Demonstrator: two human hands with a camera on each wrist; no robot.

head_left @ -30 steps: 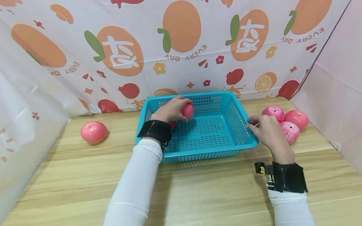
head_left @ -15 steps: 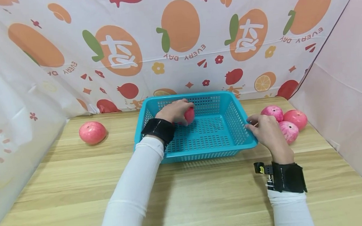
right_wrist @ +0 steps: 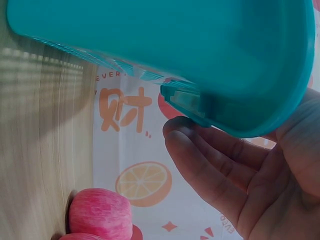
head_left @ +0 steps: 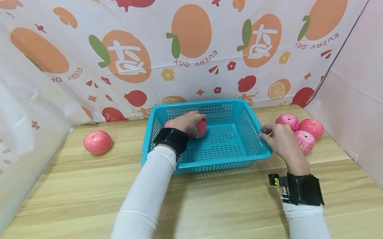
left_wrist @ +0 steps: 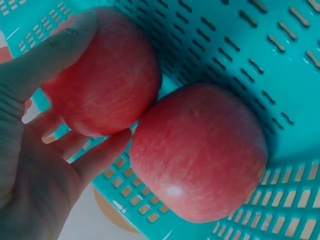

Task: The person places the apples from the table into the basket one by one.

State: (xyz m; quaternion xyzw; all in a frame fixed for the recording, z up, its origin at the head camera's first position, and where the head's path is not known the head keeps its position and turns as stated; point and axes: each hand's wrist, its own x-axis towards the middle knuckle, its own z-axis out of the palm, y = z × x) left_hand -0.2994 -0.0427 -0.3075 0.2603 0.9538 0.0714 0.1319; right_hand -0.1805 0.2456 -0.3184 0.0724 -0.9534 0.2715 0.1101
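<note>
A turquoise plastic basket (head_left: 209,164) with perforated walls stands at the back middle of the table. Inside its left half, my left hand (head_left: 187,122) holds a red apple (head_left: 202,128), with the thumb on one side and fingers curled round the other. A second red apple (left_wrist: 200,155) lies against it in the left wrist view; in the head view my hand mostly covers this one (head_left: 167,123). At the basket's right end, my right hand (head_left: 282,139) grips the rim. The right wrist view shows its fingers (right_wrist: 207,167) bent up under the rim's outer edge.
Three pink-red apples (head_left: 310,128) sit in a cluster right of the basket, just beyond my right hand. One more apple (head_left: 98,142) lies alone on the wooden table (head_left: 86,193) at left. A fruit-printed curtain (head_left: 190,81) hangs close behind the basket.
My left hand has lowered the apple farther into the basket and slightly to the right, beside the other apple. The right hand has stayed at the rim.
</note>
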